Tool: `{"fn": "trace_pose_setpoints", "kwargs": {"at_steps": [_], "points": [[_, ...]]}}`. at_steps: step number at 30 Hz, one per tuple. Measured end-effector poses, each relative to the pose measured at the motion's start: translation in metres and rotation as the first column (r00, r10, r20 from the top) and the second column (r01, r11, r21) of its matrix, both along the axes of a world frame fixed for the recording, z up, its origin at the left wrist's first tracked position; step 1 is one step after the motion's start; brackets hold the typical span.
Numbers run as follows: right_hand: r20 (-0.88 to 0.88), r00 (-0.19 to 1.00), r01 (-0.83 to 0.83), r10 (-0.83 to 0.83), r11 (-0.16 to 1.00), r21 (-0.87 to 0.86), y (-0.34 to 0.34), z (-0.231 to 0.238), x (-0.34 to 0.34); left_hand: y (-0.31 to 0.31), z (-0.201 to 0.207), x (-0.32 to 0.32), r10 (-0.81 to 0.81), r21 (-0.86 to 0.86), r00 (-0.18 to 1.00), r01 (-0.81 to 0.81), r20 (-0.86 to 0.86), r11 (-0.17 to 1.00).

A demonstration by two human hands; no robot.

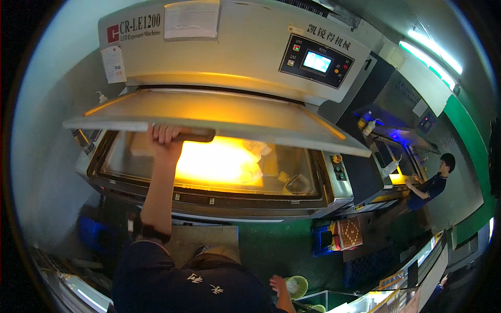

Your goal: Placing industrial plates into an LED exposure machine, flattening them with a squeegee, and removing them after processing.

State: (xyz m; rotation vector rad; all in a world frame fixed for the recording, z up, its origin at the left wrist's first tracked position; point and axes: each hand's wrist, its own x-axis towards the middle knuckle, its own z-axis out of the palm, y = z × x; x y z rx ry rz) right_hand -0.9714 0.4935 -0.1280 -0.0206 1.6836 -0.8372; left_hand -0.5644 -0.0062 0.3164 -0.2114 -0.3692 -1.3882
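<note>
Grey lid (pixel 219 107) tilted up on the big machine (pixel 235 52), above the glass bed (pixel 130 161), which glows bright yellow. Left hand (pixel 165 136) at the lid's front edge, left of middle: fingers closed on it at the left end of the brown handle (pixel 201 135); exact hold on the handle hard to tell. Right hand (pixel 278 285) low in view, fingers open, loosely spread, near a green bin (pixel 297 288). Co-worker (pixel 430 188) off right.

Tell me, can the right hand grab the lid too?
Probably yes. The right hand looks empty, and nothing seems to stand between it and the lid, though it would have to come up and forward. The left hand holds the handle, leaving much of the lid free.
</note>
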Motion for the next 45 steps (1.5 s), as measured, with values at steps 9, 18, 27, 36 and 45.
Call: {"fn": "trace_pose_setpoints", "kwargs": {"at_steps": [9, 18, 27, 36, 45], "points": [[-0.141, 0.874, 0.399, -0.466, 0.852, -0.340, -0.130, 0.101, -0.159, 0.099, -0.140, -0.012, 0.122, 0.838, 0.990, -0.127, 0.072, 0.531], [-0.860, 0.495, -0.256, -0.125, 0.925, -0.282, -0.343, 0.182, -0.303, 0.095, -0.282, 0.006, -0.032, 0.982, 0.985, -0.168, 0.171, 0.080], [-0.837, 0.373, -0.129, 0.400, 0.916, 0.380, -0.510, 0.205, -0.341, 0.118, -0.282, 0.016, -0.190, 0.921, 0.938, -0.329, 0.291, -0.208], [-0.810, 0.305, 0.055, 0.501, 0.840, 0.540, -0.530, 0.226, -0.352, 0.090, -0.266, 0.004, -0.356, 0.865, 0.887, -0.406, 0.295, -0.294], [-0.882, 0.201, -0.082, 0.426, 0.905, 0.418, -0.485, 0.215, -0.332, 0.088, -0.276, 0.003, -0.337, 0.876, 0.896, -0.390, 0.290, -0.283]]}}
